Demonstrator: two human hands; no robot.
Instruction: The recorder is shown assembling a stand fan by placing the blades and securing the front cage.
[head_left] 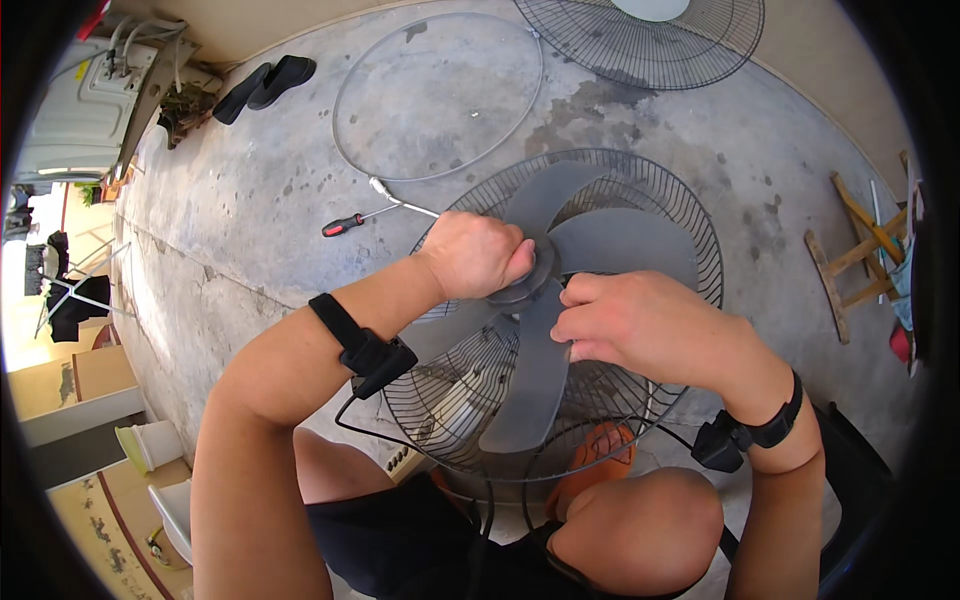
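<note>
A dark grey fan blade assembly point(534, 372) sits face up in the round wire rear guard point(690, 196) of a fan standing between my knees. My left hand point(478, 254) is closed at the left side of the hub point(527, 281), thumb against the hub's edge; its palm hides what lies under it. My right hand point(622, 326) is closed too, to the right of the hub, its fingertips and thumb pinching at the edge of the blade that points toward me. A thin silver rod point(408, 203) runs from beside my left hand to the upper left.
A red-and-black screwdriver point(343, 225) and a large thin ring point(337, 128) lie on the concrete floor beyond the fan. The front wire guard point(690, 55) is at the far wall. Black shoes point(280, 83) lie far left, a wooden stool point(850, 262) at right. A black cable point(372, 432) runs by my left knee.
</note>
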